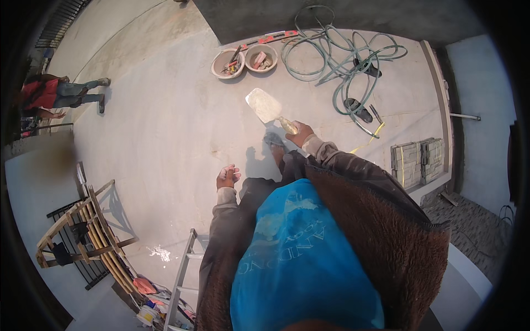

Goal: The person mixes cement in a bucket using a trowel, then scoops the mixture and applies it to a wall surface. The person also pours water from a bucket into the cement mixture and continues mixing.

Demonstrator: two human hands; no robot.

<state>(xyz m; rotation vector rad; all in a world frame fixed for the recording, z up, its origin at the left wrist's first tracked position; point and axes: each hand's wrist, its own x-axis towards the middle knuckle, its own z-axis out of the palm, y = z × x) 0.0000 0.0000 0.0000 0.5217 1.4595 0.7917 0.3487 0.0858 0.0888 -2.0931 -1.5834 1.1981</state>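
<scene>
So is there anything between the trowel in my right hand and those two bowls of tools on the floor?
Nothing visible. The right hand grips the trowel, and only bare concrete floor shows between its blade and the two bowls. The green hose lies off to the right.

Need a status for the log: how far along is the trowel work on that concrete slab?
Done: the grey concrete slab looks smooth and evenly finished across most of the view. In hand: the right hand grips a flat steel trowel, blade off the surface; the left hand is closed and empty. Left: two round bowls of tools, a coiled green hose and white splatter remain on the slab.
</scene>
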